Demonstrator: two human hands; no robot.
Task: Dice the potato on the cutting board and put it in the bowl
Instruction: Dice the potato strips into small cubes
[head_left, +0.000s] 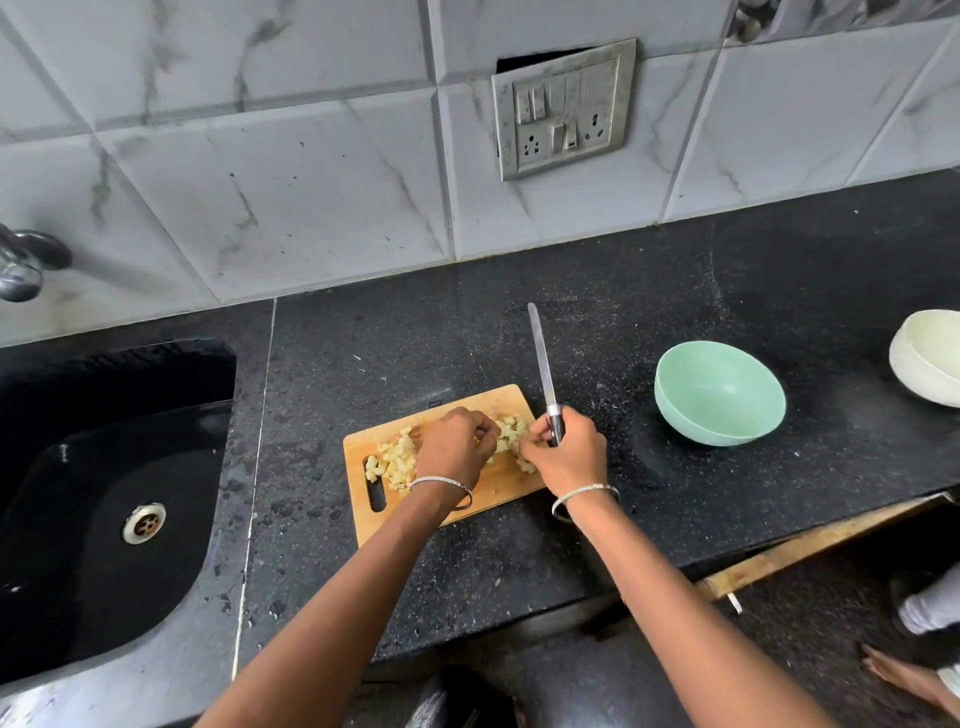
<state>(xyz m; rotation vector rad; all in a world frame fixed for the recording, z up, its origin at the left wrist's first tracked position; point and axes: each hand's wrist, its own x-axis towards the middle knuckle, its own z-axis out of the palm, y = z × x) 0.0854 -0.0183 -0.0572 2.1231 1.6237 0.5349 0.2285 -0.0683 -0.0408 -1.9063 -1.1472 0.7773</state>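
A wooden cutting board (498, 486) lies on the black counter with pale diced potato (397, 460) piled at its left and more cubes between my hands. My left hand (454, 447) is over the board's middle, fingers curled down among the cubes; whether it pinches any is hidden. My right hand (566, 457) grips the dark handle of a knife (543, 364), whose blade points up and away toward the wall. A mint green bowl (719, 392) stands empty to the right of the board.
A black sink (104, 493) with a metal drain fills the left, a tap (23, 265) above it. A cream bowl (930, 358) sits at the far right edge. A switch panel (563, 109) is on the tiled wall. A person's foot (904, 670) shows at the lower right.
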